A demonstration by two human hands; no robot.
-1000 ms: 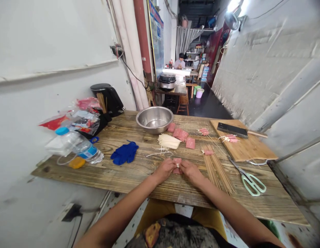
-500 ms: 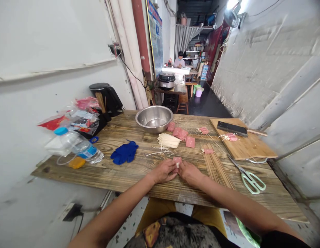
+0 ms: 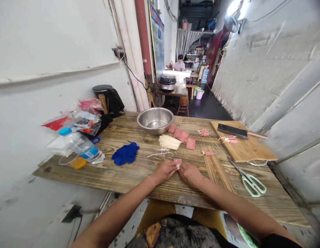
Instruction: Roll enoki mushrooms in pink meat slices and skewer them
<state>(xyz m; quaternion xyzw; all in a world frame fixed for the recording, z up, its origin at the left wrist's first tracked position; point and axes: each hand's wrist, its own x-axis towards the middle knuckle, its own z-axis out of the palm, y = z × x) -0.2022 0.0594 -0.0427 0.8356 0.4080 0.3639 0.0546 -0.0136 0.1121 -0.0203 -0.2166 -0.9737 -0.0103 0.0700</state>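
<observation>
Rough wooden planks formed the worktop [image 3: 129,177], set between a white wall on the left and a grey block wall on the right, with a narrow passage running back to a seated person [image 3: 179,63] far behind. Left hand [image 3: 163,171] and right hand [image 3: 190,173] met near the front edge, both grips closed by the fingertips on one pink meat slice [image 3: 178,162] with pale mushroom stems showing at its near end; the slice lay on the planks between the two hands. Just beyond it lay a bunch of enoki mushrooms [image 3: 169,141] with loose strands, and further back a row of flat meat slices [image 3: 182,135] and a steel bowl [image 3: 155,120]. Bamboo skewers [image 3: 217,168] lay just right of the right hand, with one rolled piece [image 3: 209,153] at their far end. Mint-handled scissors [image 3: 249,179] lay further right. A cutting board [image 3: 244,146] at the far right carried a cleaver [image 3: 232,130] and a finished roll [image 3: 231,139]. Blue gloves [image 3: 125,153] lay left of the hands, well apart. A water bottle [image 3: 81,146], plastic bags [image 3: 80,120] and a black appliance [image 3: 110,97] stood along the left edge. Nothing lay between the hands and the slice
</observation>
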